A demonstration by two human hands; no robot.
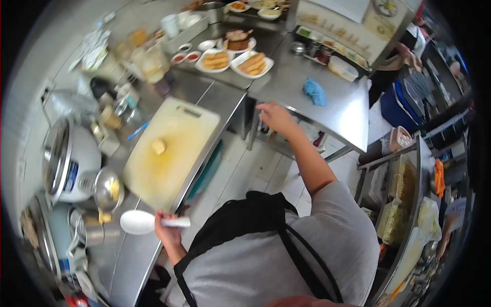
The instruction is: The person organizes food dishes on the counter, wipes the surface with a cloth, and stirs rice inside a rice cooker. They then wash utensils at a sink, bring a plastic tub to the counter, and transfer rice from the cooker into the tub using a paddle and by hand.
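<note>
My left hand is closed round the handle of a white spoon, held by the edge of the steel counter. The spoon's broad bowl points left, over the counter. My right hand reaches forward with fingers apart and nothing in them, close to the near edge of the steel table. Between and left of my hands, a cutting board with a yellow stain lies on the counter. A small pale yellow round piece rests on it.
A blue cloth lies on the steel table. Plates of golden rolls and small sauce bowls stand at the back. A rice cooker and a metal bowl are at left. Shelving runs along the right; another person stands beyond.
</note>
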